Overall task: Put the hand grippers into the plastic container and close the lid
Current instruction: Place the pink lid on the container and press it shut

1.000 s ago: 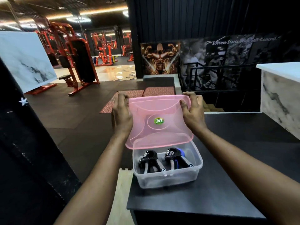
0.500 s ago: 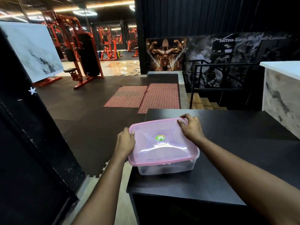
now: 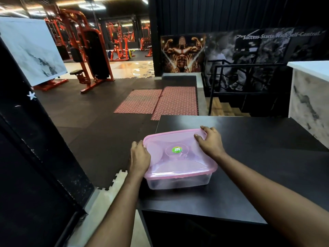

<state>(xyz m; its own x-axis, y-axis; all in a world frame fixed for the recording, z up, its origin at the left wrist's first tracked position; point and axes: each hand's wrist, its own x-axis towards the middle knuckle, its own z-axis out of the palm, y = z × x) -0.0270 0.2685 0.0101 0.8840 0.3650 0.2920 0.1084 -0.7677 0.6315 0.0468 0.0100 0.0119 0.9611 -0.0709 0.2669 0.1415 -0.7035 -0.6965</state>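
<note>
A clear plastic container (image 3: 179, 182) stands near the left front corner of a black table (image 3: 258, 157). Its translucent pink lid (image 3: 178, 157), with a green sticker in the middle, lies flat on top of it. The hand grippers show only as dark shapes (image 3: 176, 181) through the container's front wall. My left hand (image 3: 139, 158) is curled over the lid's left edge, fingers on the rim. My right hand (image 3: 210, 141) presses on the lid's far right corner, fingers wrapped over the edge.
The table's left edge drops to a floor of black foam mats (image 3: 99, 139). A black wall panel (image 3: 26, 166) stands close on the left. A white marbled counter (image 3: 309, 97) rises at the right. Red gym machines (image 3: 89, 56) and red floor mats (image 3: 156, 102) lie beyond.
The lid was held tilted above the open container a second ago; it has come down flat onto the container. Both hands now rest on its edges, and the grippers are covered.
</note>
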